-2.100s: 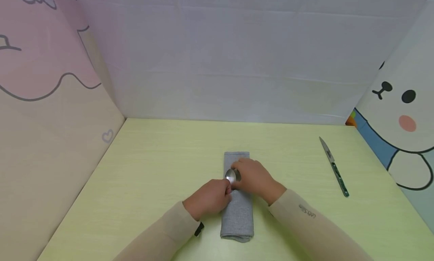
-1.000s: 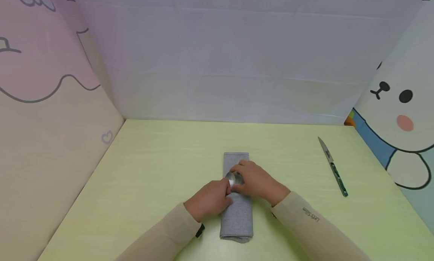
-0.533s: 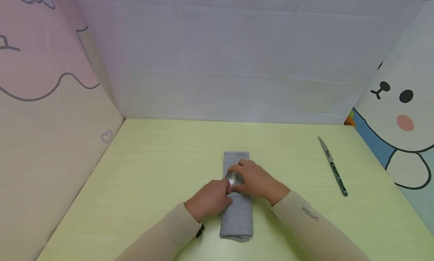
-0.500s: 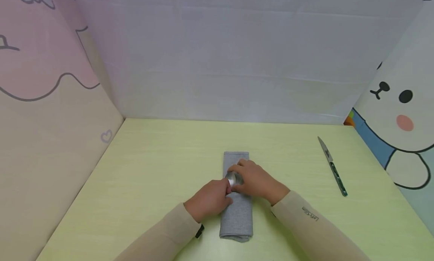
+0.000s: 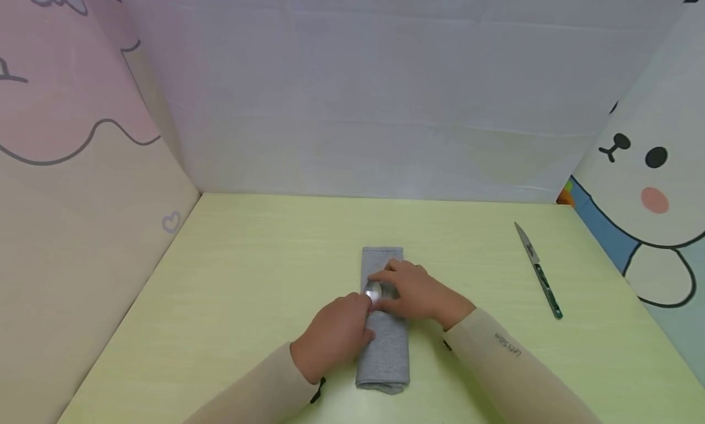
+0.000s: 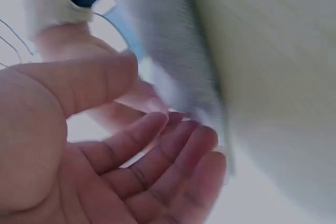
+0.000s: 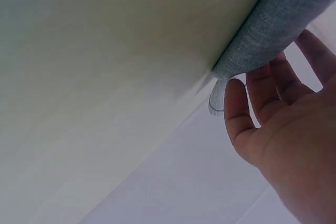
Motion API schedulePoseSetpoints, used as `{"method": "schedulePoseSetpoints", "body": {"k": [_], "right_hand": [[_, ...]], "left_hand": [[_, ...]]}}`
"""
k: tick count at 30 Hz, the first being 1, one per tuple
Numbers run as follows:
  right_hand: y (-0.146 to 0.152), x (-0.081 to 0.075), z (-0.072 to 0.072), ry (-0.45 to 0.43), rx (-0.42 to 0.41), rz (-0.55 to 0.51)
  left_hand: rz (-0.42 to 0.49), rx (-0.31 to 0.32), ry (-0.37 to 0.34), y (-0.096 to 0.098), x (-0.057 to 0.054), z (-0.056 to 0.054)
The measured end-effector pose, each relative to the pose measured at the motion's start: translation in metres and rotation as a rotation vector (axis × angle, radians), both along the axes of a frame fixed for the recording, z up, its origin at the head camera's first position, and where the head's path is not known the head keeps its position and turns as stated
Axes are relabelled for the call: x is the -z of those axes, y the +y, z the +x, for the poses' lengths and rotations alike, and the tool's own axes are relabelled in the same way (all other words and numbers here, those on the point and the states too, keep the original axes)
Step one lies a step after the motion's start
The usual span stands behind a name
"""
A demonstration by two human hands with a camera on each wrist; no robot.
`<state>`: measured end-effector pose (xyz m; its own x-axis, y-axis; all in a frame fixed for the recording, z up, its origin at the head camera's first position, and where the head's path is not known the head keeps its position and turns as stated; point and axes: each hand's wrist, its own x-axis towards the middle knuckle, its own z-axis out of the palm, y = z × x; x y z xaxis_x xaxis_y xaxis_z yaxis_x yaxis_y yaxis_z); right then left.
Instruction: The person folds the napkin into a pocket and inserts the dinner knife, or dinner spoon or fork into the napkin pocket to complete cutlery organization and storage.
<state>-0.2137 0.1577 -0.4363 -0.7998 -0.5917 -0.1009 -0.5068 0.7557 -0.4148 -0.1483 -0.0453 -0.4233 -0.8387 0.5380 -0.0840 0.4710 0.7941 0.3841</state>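
A folded grey cloth (image 5: 382, 350) lies lengthwise on the table, with a fold edge across its middle. At that fold sits the shiny bowl of a spoon (image 5: 373, 291); a darker metal piece beside it is partly hidden, its kind unclear. The thumb and forefinger of my right hand (image 5: 413, 291) close around the metal from the right. In the right wrist view, that hand's fingertips (image 7: 237, 90) touch the edge of the cloth. From the left, my left hand (image 5: 336, 332) rests at the cloth's edge. The left wrist view shows its thumb apart from its fingers (image 6: 197, 156).
A knife (image 5: 537, 268) with a dark green handle lies to the right, its blade pointing to the back. A pale wall sheet (image 5: 352, 106) stands behind the pale yellow table (image 5: 264, 259). Printed panels flank it, the right-hand panel (image 5: 655, 240) bearing a cartoon face.
The spoon bowl has shifted slightly toward me along the cloth. My left hand has eased a little down and left. My right hand keeps about the same place, and the knife lies still.
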Motion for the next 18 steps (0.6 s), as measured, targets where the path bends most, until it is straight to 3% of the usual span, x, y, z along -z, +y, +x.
{"method": "schedulePoseSetpoints", "body": {"k": [2,5,9,14,18], "right_hand": [[0.003,-0.001,-0.002,-0.012,0.01,0.022],[0.005,-0.003,-0.006,-0.006,0.024,0.061],[0.006,-0.002,-0.009,0.009,0.022,0.073],[0.008,0.001,-0.013,0.036,-0.007,0.016],[0.01,0.004,-0.016,0.045,-0.023,-0.008]], "left_hand": [[-0.058,0.09,0.126,-0.003,-0.004,0.011],[-0.107,0.274,0.3,-0.007,-0.006,0.025],[-0.129,0.462,0.42,-0.011,-0.002,0.035],[-0.154,0.536,0.508,-0.013,0.004,0.037],[-0.173,0.537,0.493,-0.013,0.004,0.037]]}}
